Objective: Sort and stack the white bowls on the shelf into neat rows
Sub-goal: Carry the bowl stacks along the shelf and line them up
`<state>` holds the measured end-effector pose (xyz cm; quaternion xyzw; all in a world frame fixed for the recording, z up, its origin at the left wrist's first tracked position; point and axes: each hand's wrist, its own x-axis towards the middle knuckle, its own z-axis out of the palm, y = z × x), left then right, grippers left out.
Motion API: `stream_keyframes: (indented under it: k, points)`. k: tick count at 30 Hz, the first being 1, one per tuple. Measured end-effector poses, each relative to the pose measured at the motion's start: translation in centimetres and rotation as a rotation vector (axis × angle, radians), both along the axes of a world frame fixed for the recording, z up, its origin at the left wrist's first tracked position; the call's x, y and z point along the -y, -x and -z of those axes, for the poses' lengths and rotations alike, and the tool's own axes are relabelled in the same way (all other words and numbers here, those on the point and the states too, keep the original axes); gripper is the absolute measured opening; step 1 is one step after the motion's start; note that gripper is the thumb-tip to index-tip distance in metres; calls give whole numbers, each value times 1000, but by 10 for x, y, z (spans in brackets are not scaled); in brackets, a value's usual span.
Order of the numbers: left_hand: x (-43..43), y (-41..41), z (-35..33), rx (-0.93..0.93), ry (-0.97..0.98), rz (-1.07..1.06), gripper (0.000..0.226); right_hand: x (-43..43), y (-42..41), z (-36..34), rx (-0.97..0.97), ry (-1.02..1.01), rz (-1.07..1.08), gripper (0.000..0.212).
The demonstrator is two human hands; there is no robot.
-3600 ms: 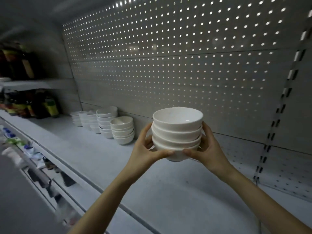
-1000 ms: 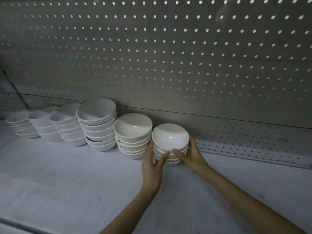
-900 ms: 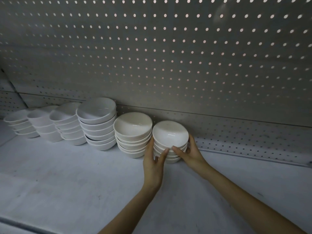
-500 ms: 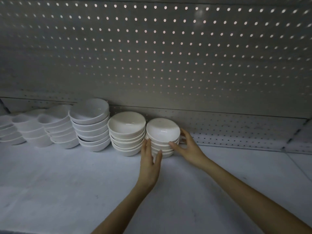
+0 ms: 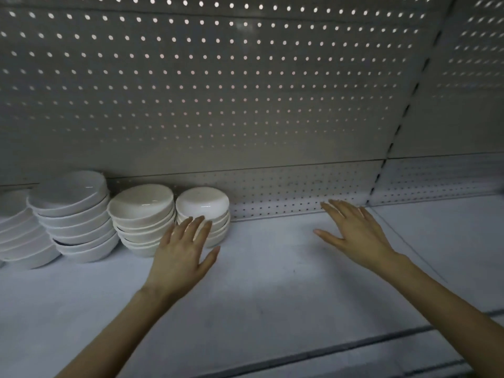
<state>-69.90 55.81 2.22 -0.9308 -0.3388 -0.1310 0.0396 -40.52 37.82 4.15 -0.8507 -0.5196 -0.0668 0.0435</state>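
The end stack of white bowls (image 5: 203, 204) sits on the shelf (image 5: 272, 296) against the pegboard (image 5: 245, 105), snug beside its 9 o'clock neighbour stack (image 5: 141, 203), probably to keep the row tight. The left hand (image 5: 182, 255), grip apart, is at its 6 o'clock, probably steadying it. The right hand (image 5: 354, 233), grip apart and empty, hovers at 3 o'clock.

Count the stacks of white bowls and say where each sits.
4, in a row along the back panel: rightmost stack behind the left hand, second stack beside it, third stack further left, fourth stack cut by the left edge. More may be hidden beyond.
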Motion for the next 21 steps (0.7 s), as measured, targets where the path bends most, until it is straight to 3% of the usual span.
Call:
stream_keyframes:
  k: [6,12,16,21]
  points:
    - [32,-50,-34,-38,-53,-5,73,91,-44,-19,-12,-43,154,84]
    - [84,-122,-53,16,-52,21,74,193,-100,-33,12,-126,237,82]
    - [122,-170,-57,112,-54,49,87,254,-136,-38,41,-149,307,94]
    - [166,-224,-55,114,-16,70,87,316,-178,-44,-16,-75,402,84]
